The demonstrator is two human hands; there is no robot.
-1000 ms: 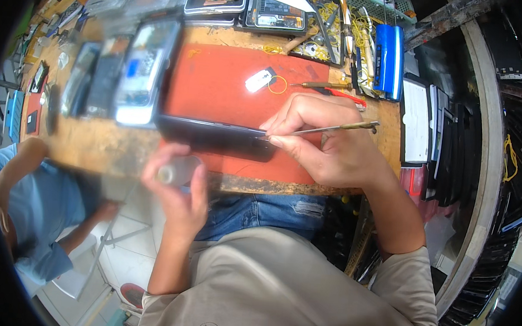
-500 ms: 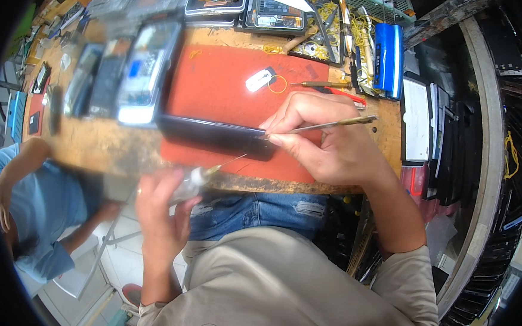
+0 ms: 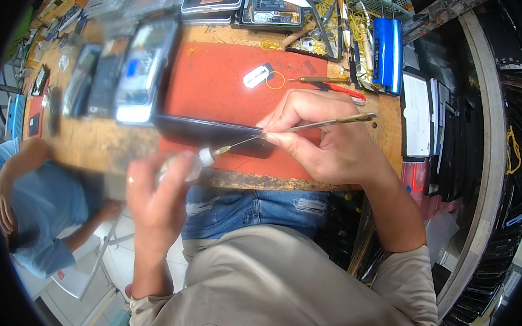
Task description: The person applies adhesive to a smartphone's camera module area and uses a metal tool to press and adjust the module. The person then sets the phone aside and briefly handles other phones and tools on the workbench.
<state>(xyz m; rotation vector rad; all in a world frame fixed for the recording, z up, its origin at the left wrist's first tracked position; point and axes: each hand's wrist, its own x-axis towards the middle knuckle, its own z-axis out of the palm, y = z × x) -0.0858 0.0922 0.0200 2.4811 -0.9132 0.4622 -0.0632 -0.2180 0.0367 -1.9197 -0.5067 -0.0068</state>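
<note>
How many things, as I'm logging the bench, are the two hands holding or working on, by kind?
thin metal tool, in right hand: 1
small bottle, in left hand: 1
dark phone, under the tool: 1
Total: 3

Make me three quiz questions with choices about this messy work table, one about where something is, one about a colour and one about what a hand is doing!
1. Where does the dark phone lie?
A. on the red mat
B. on the floor
C. in the blue case

2. What colour is the mat?
A. green
B. red
C. white

3. What is the right hand doing?
A. resting open on the bench
B. pinching a thin metal tool
C. holding the razor blade

Answers: 1 A, the phone sits at the mat's near edge. 2 B, the mat is plainly red. 3 B, its fingers grip the thin metal tool, whose tip meets the small bottle held by the left hand.
</note>
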